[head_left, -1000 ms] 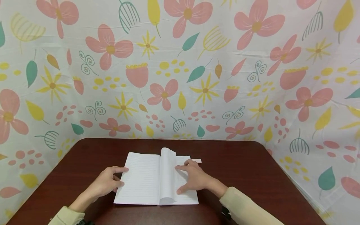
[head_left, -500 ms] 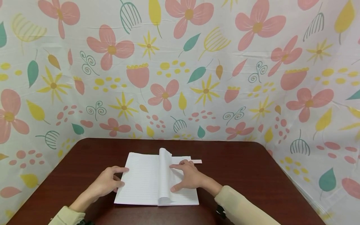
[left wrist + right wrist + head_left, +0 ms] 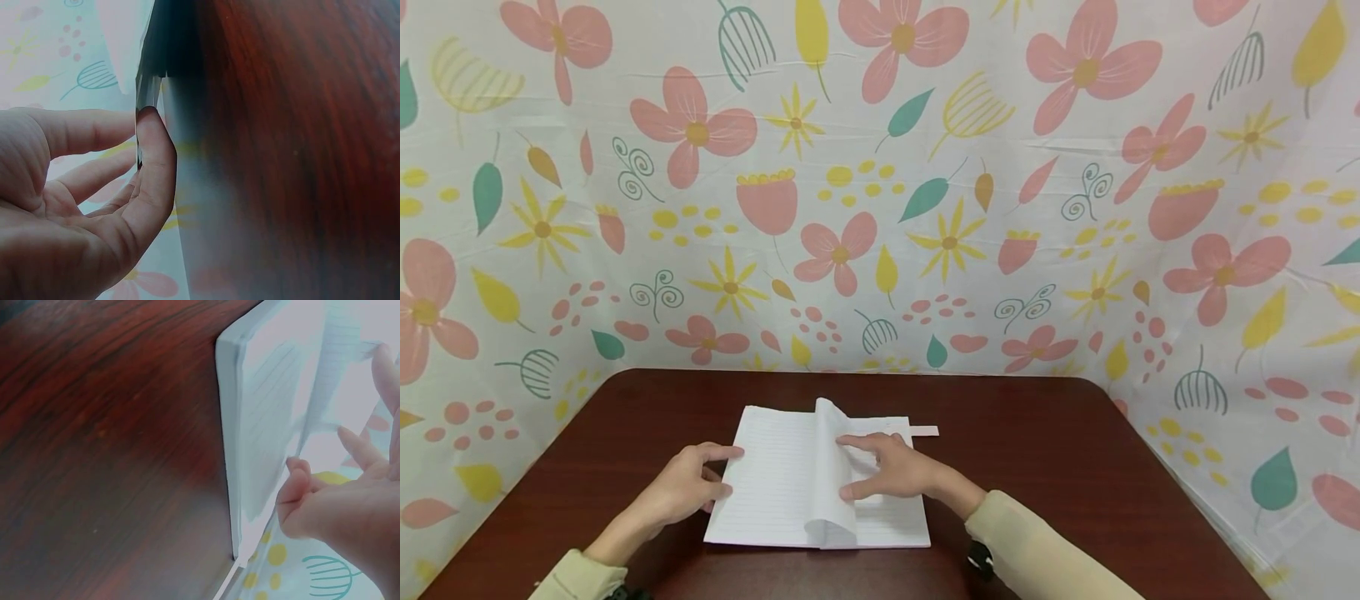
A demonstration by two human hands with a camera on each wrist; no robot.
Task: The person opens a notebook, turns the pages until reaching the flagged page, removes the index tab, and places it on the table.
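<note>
An open notebook (image 3: 767,483) with lined pages lies on the table. My left hand (image 3: 681,479) pinches its left edge, as the left wrist view also shows, with thumb and fingers on opposite sides of the thin edge. Near the spine a page (image 3: 829,487) stands up in a curl. My right hand (image 3: 898,467) touches this page from the right with its outstretched index finger and thumb, spread apart. The right wrist view has the other fingers (image 3: 295,487) curled in, near the thick right half of the notebook (image 3: 269,400).
A narrow pale strip (image 3: 925,431) sticks out past the notebook's upper right edge. The dark brown table (image 3: 1045,450) reaches back to a floral-printed cloth (image 3: 880,208), which also hangs along both sides.
My right hand has moved left, and the curled page has shifted left with it across the spine. My left hand has stayed on the notebook's left edge.
</note>
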